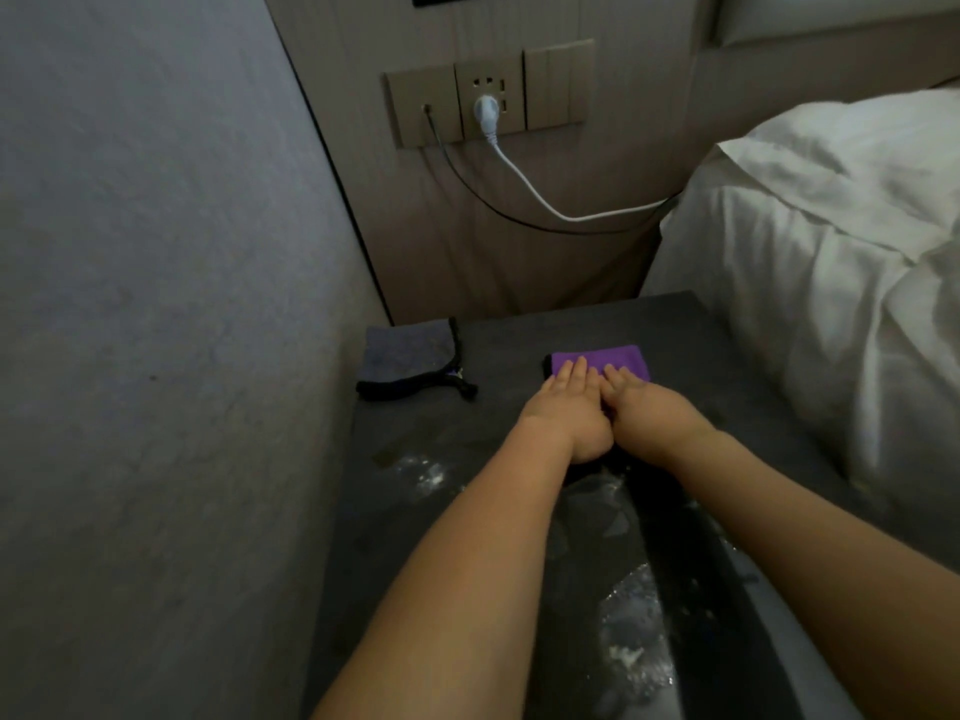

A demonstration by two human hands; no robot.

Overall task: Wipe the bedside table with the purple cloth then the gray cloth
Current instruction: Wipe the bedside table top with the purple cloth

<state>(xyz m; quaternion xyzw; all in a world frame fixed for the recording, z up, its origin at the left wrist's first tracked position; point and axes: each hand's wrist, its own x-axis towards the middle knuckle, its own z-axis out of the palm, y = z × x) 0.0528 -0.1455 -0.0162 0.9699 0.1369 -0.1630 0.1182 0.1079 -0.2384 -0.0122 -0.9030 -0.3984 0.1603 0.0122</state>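
Observation:
A folded purple cloth (618,360) lies on the dark bedside table (519,335), toward its far right. My left hand (566,407) and my right hand (649,407) lie side by side on it, fingers straight, pressing it flat; the hands cover its near part. A folded gray cloth (408,358) with a black edge lies apart at the far left corner, untouched. White powdery smears (631,621) and wet streaks mark the near part of the tabletop between and beside my forearms.
A gray wall (156,304) runs along the table's left side. A bed with white linen (831,283) borders the right side. On the back panel sits a socket plate (488,93) with a white plug and cable and a thin black cable hanging toward the bed.

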